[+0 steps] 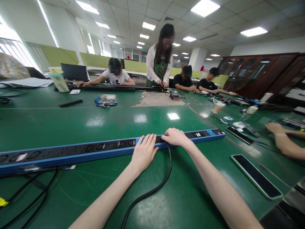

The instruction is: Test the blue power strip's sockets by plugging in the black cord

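Observation:
A long blue and black power strip with a row of sockets lies across the green table. My left hand rests on its middle, fingers stretched out over the top. Just to the right, my right hand is closed at the strip's sockets, around the end of a black power cord. The plug itself is hidden under the fingers. From there the cord hangs over the strip's near side and curves down toward the bottom of the view.
A phone lies to the right, near another person's hand. Loose black cables are at lower left. Gloves, a black bar and cups stand or lie farther back. Several people sit or stand across the table.

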A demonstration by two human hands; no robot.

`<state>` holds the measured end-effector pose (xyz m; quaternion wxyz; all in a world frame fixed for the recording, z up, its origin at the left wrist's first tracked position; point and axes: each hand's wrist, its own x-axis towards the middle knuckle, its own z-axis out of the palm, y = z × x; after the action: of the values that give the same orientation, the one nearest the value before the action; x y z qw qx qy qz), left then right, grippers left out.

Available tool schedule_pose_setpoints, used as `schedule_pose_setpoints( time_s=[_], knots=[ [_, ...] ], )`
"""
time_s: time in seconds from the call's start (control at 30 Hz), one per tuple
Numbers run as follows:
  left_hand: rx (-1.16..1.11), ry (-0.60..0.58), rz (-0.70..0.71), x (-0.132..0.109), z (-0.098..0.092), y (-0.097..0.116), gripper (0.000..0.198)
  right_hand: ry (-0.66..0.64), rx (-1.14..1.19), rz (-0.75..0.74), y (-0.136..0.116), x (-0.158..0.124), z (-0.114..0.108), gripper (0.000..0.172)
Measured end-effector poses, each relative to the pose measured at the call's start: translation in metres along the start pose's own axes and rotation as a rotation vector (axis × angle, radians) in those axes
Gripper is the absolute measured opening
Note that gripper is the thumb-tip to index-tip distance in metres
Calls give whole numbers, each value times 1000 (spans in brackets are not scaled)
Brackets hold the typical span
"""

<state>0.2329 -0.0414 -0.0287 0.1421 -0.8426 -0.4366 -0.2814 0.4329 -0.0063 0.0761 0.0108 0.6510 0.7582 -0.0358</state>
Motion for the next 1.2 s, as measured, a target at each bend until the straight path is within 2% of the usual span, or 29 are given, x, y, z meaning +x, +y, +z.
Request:
schedule_pose_setpoints(
  time_s=[0.1,0.17,0.23,0.33,0.4,0.47,0.63,0.73,0.9,1.03,1.2],
  knots=[
    [2,-5,-5,0,1,0,61,53,39,23,2,2,-3,43],
    [5,-14,-11,0,2,0,60,109,94,52,7,0,-16,43],
    [4,-16,-11,0,2,0,61,190,189,73,18,-8,-37,46],
    [1,-14,-4,0,3,-1,62,349,391,-21,43,-31,-77,52],
    [3,-21,-9,0,2,0,61,333,466,-55,62,-50,-96,54],
    [5,-31,-15,0,2,0,60,234,470,-43,83,-64,-104,54],
    [-14,-17,-7,1,2,1,62,56,351,36,129,-66,-89,50],
    [-15,-4,-7,1,2,1,64,7,365,53,142,-57,-79,48],
    [1,-23,-8,1,3,0,61,-20,557,29,130,-44,-68,37],
    [0,-40,-7,1,2,0,60,17,621,-42,113,-34,-58,40],
    [0,-46,-2,2,2,0,59,-54,736,-93,103,-29,-58,38]
  ],
)
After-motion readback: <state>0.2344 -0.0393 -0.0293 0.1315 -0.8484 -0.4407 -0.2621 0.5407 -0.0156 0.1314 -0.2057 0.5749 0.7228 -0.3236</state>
